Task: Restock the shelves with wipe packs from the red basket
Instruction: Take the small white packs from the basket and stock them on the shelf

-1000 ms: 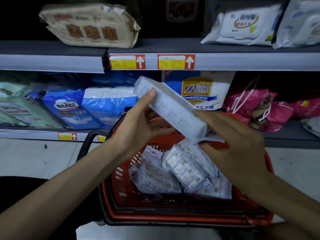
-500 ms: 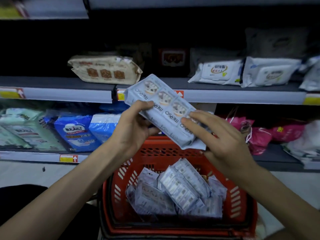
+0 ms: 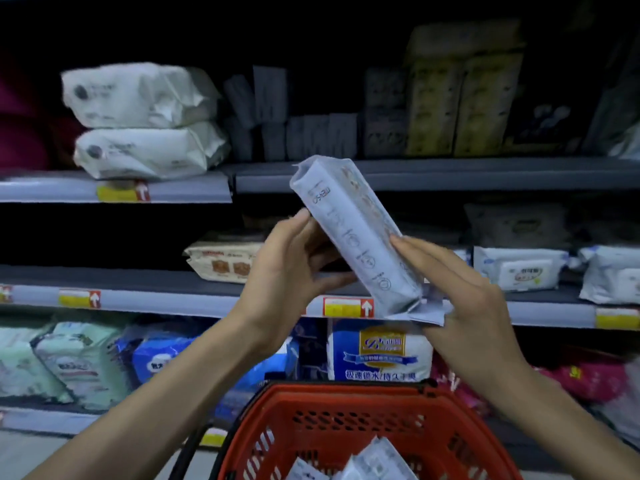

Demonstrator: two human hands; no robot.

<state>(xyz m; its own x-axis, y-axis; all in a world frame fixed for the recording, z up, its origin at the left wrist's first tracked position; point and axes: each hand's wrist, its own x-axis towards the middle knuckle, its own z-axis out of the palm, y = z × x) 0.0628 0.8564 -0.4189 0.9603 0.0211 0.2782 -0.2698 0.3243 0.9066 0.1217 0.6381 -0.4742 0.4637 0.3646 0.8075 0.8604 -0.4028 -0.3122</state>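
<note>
Head view: wipe pack (image 3: 353, 237) held tilted above the red basket (image 3: 346, 403), left hand (image 3: 287, 268) gripping its side, right hand (image 3: 460, 306) pinching its lower end. Shelving step, I'd say; next it needs a free gap on the shelf (image 3: 450, 174).

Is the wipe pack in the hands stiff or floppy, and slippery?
Probably fairly firm: the wipe pack, held by the left hand and right hand, looks straight with its top unsupported. Its smooth film may slip. The crumpled bottom seal looks floppy.
</note>
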